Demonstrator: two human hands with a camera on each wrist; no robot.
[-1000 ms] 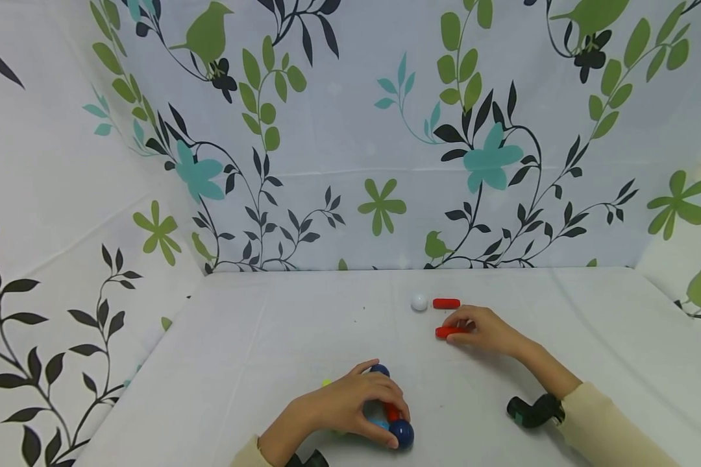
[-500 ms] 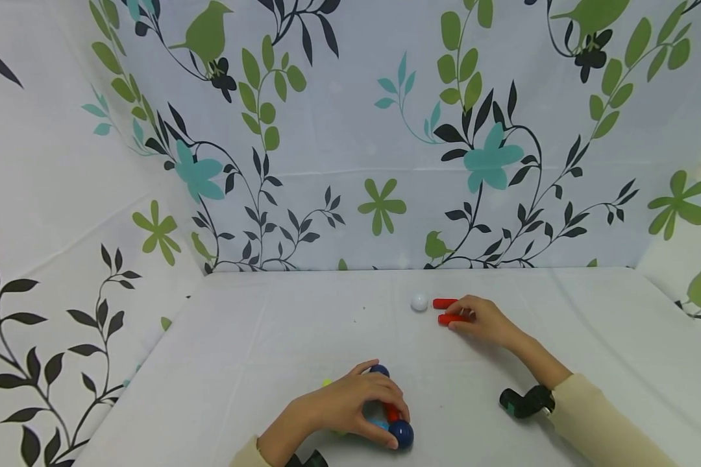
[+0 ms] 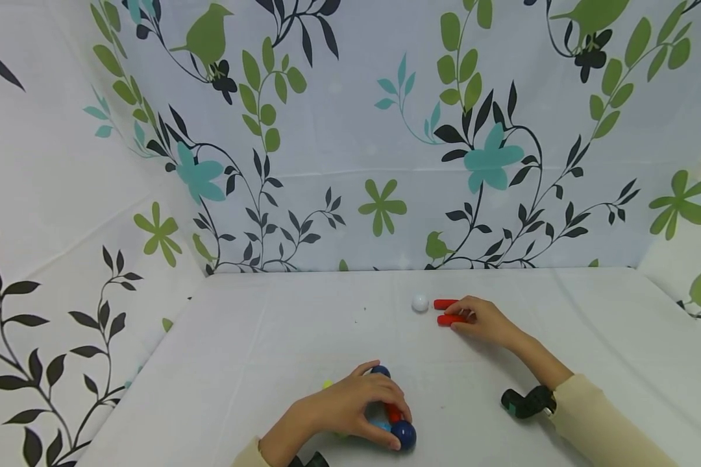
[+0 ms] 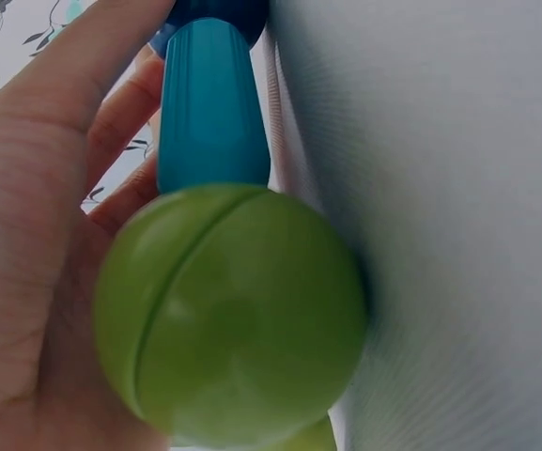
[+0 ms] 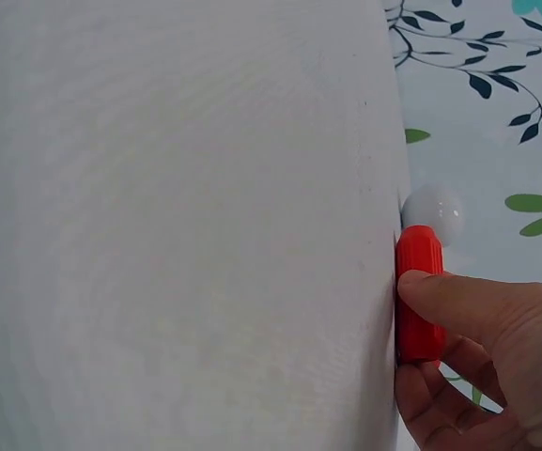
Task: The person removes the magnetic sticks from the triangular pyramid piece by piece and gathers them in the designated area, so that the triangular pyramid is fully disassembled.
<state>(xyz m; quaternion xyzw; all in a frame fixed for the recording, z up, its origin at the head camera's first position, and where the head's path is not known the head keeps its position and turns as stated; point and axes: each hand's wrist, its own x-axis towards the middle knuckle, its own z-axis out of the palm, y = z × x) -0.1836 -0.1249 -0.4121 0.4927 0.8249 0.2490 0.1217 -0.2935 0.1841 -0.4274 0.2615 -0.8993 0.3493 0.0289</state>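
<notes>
In the head view, my left hand (image 3: pixel 356 402) curls over joined toy balls and rods, its thumb against a dark blue ball (image 3: pixel 404 435). A second dark blue ball (image 3: pixel 381 371) sits by its fingers, and a red rod (image 3: pixel 393 412) shows between. The left wrist view has a light blue rod (image 4: pixel 214 103) running to a green ball (image 4: pixel 233 319); my palm covers other parts. Farther back, my right hand (image 3: pixel 483 319) pinches a ribbed red rod (image 5: pixel 419 319) lying on the table. Just beyond it lies another red rod (image 3: pixel 445 303), partly behind the fingers.
A white ball (image 3: pixel 420 302) rests left of the two red rods. The white-covered table (image 3: pixel 304 324) ends at a hanging patterned cloth (image 3: pixel 339 130) behind. Black wrist cameras, such as the right one (image 3: pixel 527 401), sit low beside each sleeve.
My right hand has slid its red rod away from me, closer to the other red rod, and has stayed there over the last half second. My left hand keeps its place.
</notes>
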